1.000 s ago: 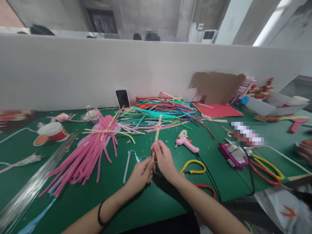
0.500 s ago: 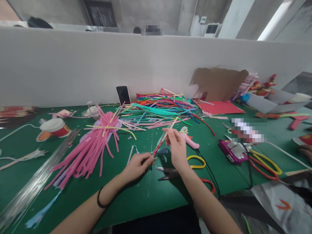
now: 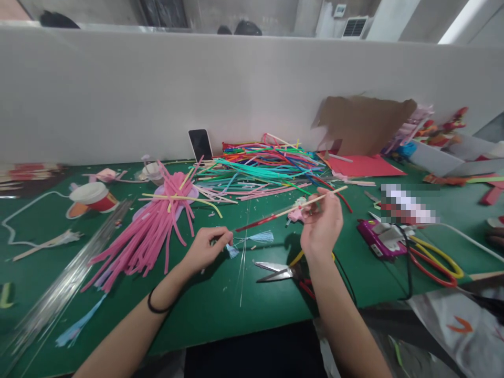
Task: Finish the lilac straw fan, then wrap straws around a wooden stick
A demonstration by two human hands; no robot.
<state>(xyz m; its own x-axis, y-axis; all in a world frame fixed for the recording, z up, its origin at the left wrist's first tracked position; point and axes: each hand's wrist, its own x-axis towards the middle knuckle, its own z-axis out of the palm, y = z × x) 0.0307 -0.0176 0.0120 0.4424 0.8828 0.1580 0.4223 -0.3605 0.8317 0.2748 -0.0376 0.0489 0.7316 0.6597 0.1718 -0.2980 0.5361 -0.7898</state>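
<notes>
In my right hand point(image 3: 323, 223) is a thin pale stick point(image 3: 289, 210) with a dark red lower end, gripped between thumb and fingers and slanting down to the left. Its red tip ends just right of the pinched fingers of my left hand point(image 3: 212, 244); what those hold, if anything, I cannot make out. Right under the left fingertips is a small light-blue tassel point(image 3: 232, 251). Another light-blue tassel point(image 3: 260, 237) lies on the green table below the stick. Scissors point(image 3: 277, 272) with open blades lie beneath my right wrist, which partly covers their handles.
Pink fuzzy strips point(image 3: 137, 236) and clear thin rods point(image 3: 74, 268) lie left, near a paper cup point(image 3: 94, 196). Coloured strips point(image 3: 255, 173) and a phone point(image 3: 200, 144) are behind. A purple power strip point(image 3: 380, 239) and yellow-and-red scissor handles point(image 3: 437, 260) are right.
My right hand has moved right with the stick, which now lies flatter, its red end away from my left fingers. My left hand has shifted slightly left. The whole view has moved a little.
</notes>
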